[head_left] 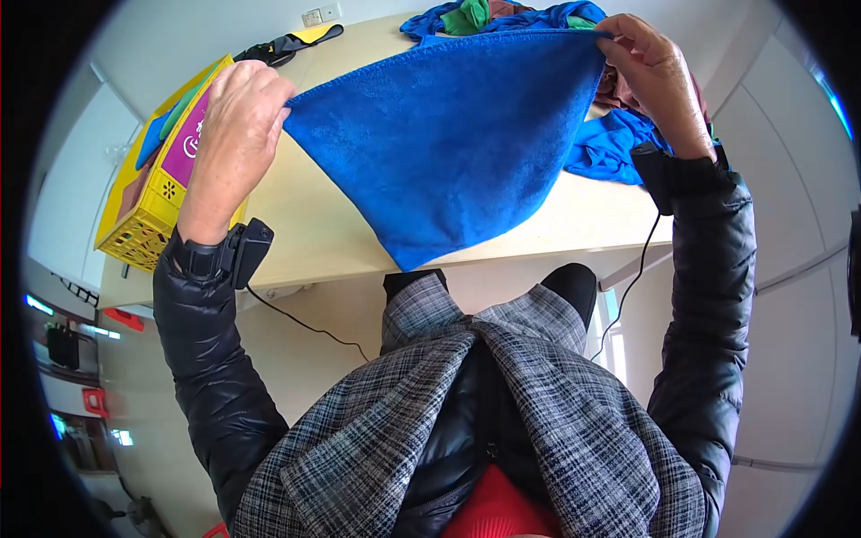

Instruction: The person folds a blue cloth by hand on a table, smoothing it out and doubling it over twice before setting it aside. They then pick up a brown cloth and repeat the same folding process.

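Observation:
A blue towel [448, 143] hangs stretched between my two hands over the table. My left hand [235, 134] pinches its upper left corner, fingers closed. At the upper right corner, my right hand [650, 76] grips the cloth between thumb and fingers. The towel's top edge is drawn nearly straight, and its lower corner droops toward the table's front edge. Behind my right hand lies a crumpled blue cloth [614, 148], partly covered by the towel and my wrist.
The pale table [309, 229] spans the view ahead of me. A yellow crate [143, 229] holding folded cloths stands at its left. Blue, green and brown cloths [466, 16] are heaped at the back. A black strap-like item [287, 47] lies behind my left hand. Cables hang from both wrists.

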Demonstrator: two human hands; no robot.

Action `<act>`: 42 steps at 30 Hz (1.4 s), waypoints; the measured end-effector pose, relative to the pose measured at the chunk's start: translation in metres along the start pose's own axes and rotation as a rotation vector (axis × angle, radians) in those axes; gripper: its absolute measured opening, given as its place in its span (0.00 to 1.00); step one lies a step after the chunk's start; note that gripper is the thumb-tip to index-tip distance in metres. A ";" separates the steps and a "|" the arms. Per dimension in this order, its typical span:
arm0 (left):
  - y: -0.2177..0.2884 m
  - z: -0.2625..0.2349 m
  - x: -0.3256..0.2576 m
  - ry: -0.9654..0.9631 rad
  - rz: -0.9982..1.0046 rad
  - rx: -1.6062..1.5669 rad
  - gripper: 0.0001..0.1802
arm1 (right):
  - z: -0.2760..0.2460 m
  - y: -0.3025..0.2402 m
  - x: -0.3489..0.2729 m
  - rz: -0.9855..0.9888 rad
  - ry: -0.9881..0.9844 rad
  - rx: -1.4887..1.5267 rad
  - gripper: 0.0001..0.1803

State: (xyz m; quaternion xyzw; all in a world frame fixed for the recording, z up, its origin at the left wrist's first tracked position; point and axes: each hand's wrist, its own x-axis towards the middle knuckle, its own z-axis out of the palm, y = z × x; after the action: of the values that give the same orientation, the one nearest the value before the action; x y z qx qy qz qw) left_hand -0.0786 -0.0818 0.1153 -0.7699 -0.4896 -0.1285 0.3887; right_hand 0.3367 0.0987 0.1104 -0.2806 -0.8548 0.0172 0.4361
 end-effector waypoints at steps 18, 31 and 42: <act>-0.058 0.081 0.023 0.095 -0.408 -0.828 0.06 | 0.037 0.050 0.018 0.138 -0.114 0.325 0.02; -0.086 0.171 0.109 0.133 -0.362 -0.310 0.13 | 0.037 0.097 0.055 0.058 0.156 -0.003 0.02; 0.038 0.238 -0.104 -0.236 -0.285 -0.548 0.09 | 0.163 -0.003 -0.175 -0.030 -0.228 -0.084 0.07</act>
State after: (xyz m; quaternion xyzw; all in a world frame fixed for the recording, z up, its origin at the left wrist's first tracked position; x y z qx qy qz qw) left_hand -0.1407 0.0141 -0.1210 -0.7792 -0.5813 -0.2181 0.0859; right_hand 0.2931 0.0441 -0.1187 -0.2820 -0.9030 0.0064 0.3240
